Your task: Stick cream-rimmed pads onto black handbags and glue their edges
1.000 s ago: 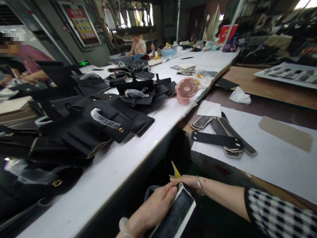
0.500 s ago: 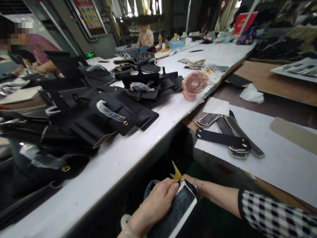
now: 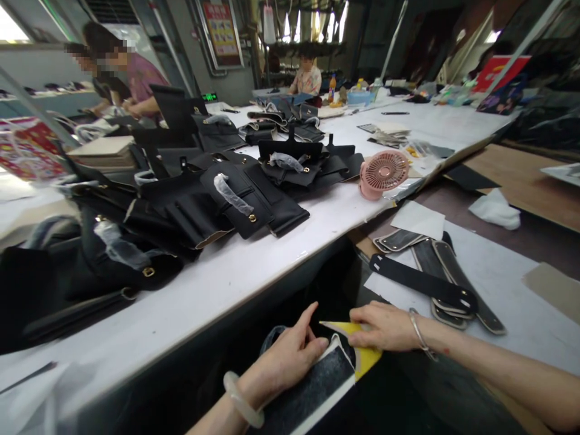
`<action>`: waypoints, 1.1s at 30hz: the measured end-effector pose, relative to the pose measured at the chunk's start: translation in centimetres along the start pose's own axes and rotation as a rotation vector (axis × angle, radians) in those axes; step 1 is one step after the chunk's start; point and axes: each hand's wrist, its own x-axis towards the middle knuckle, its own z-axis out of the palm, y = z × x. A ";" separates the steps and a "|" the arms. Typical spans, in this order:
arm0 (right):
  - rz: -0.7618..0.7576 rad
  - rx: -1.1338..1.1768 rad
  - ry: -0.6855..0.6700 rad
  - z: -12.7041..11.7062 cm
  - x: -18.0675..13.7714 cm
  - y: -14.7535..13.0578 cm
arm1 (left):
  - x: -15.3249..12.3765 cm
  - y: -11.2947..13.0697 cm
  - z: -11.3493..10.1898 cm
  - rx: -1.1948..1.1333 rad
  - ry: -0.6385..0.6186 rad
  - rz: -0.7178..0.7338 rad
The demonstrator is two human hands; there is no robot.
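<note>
In my lap area lies a black leather piece [image 3: 312, 386] with a pale strip along its edges, probably part of a bag. My left hand [image 3: 292, 356], a pale bangle at the wrist, grips its upper left edge, thumb on top and index finger stretched forward. Between the thumb and fingers of my right hand [image 3: 378, 326] is a flat yellow piece [image 3: 367, 357] with a pointed end, at the leather's upper right corner; whether it is card or plastic I cannot tell. Clear plastic wrap [image 3: 273, 338] shows behind my left hand.
Black handbags [image 3: 254, 205] with wrapped handles crowd the white table [image 3: 217, 302] to the left. A pink fan [image 3: 385, 172] stands at its edge. Several black straps [image 3: 423, 281] lie on the right-hand table. Co-workers, one a person in purple [image 3: 145, 78], are farther back.
My right hand has come out from behind the leather piece to its right side, bringing the yellow piece into fuller view. My left index finger has lifted forward. The camera view has turned left.
</note>
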 end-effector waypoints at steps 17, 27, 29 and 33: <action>-0.299 -0.511 0.340 0.7 3.9 -2.1 | -0.3 1.2 -0.2 0.067 0.049 0.163; -0.268 -0.547 0.273 1.0 3.6 -2.5 | -0.6 1.0 0.3 0.170 0.074 0.175; -0.248 -0.540 0.268 1.3 3.4 -2.4 | -0.6 1.0 0.5 0.194 0.076 0.169; -0.200 -0.519 0.258 2.2 2.9 -2.4 | -0.5 0.5 1.0 0.255 0.084 0.161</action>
